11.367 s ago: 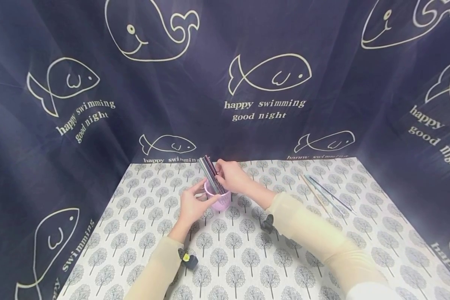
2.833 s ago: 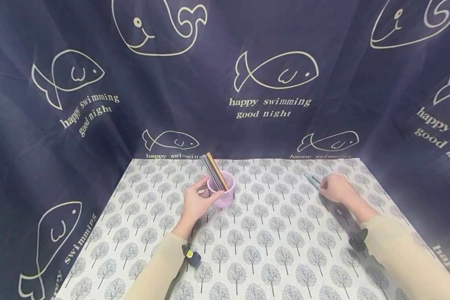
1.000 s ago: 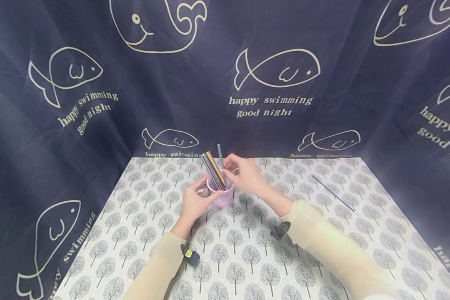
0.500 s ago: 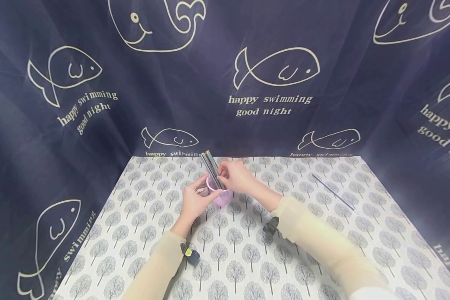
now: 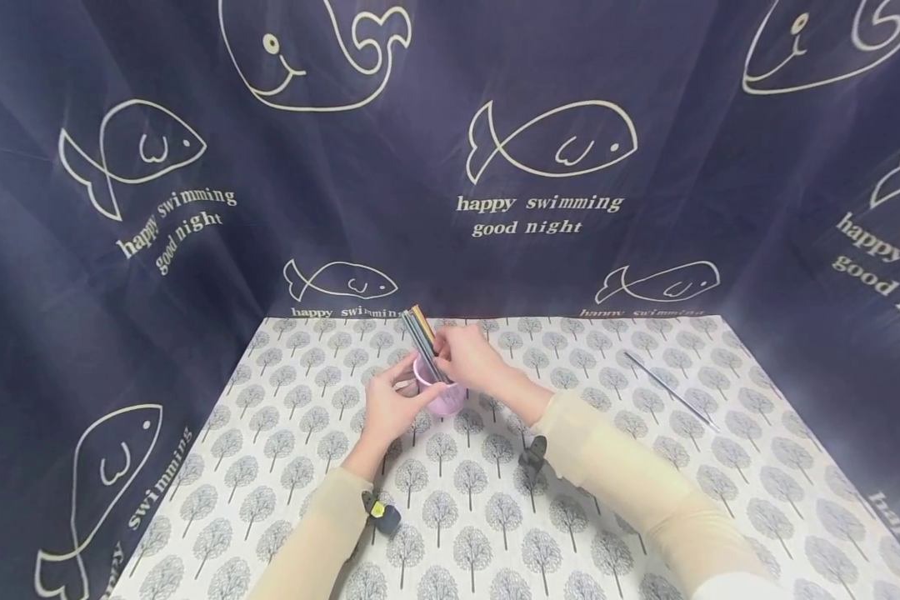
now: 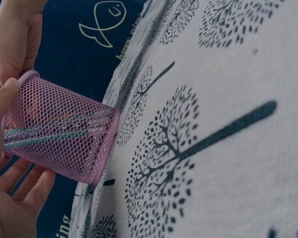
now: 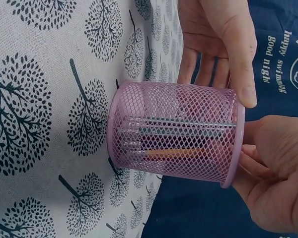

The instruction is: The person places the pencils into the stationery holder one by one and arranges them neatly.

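A pink mesh pen holder stands upright near the table's back edge. My left hand holds its left side, with the thumb over the rim in the right wrist view. Several slim pencils lean left out of its mouth, one orange-yellow and others teal or dark. At the right side of the mouth, my right hand pinches at the pencils; its fingertips are partly hidden. Clear lower ends show through the mesh. One dark, slim pencil lies alone on the table at right.
A white cloth with tree prints covers the table. Dark blue fish-print curtain hangs behind and along both sides. A small dark device sits on each wrist, the left device and the right device.
My right hand carried a teal pencil from the table's right side into the holder; it stood apart one second ago. Fewer pencils lie at right. My left hand stays on the holder.
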`<state>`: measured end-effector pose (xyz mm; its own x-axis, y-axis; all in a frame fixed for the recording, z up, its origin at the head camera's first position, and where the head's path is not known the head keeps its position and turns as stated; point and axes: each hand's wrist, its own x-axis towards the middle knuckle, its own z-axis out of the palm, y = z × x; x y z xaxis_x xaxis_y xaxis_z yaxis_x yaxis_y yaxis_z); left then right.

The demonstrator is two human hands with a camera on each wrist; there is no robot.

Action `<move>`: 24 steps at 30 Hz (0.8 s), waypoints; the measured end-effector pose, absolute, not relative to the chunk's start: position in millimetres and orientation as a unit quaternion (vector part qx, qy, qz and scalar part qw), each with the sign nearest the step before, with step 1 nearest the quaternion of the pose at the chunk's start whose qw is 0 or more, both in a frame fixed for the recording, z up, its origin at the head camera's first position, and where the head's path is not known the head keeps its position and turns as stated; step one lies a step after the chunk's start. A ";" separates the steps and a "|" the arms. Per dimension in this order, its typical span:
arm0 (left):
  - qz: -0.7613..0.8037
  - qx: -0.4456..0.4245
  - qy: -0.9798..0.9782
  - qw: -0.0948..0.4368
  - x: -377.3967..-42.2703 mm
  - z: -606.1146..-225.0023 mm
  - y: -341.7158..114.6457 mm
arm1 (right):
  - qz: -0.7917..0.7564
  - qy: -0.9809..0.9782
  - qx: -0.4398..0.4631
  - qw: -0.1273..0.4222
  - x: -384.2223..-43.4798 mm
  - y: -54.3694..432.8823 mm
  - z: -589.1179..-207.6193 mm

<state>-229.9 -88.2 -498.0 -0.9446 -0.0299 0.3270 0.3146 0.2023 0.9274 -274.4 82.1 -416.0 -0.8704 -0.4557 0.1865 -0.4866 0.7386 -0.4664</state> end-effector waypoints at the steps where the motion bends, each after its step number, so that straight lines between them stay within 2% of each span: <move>1: -0.626 -0.093 -0.762 0.139 -229.9 -498.0 -88.1 | 0.264 -0.930 0.253 0.029 -274.1 83.0 -415.4; 8: -0.618 -0.084 -0.770 0.136 -230.0 -496.5 -87.2 | 0.291 -0.922 0.246 0.073 -278.2 105.8 -405.9; 24: -0.621 -0.068 -0.771 0.126 -228.7 -496.2 -87.5 | 0.270 -0.934 0.189 0.140 -278.9 219.0 -371.4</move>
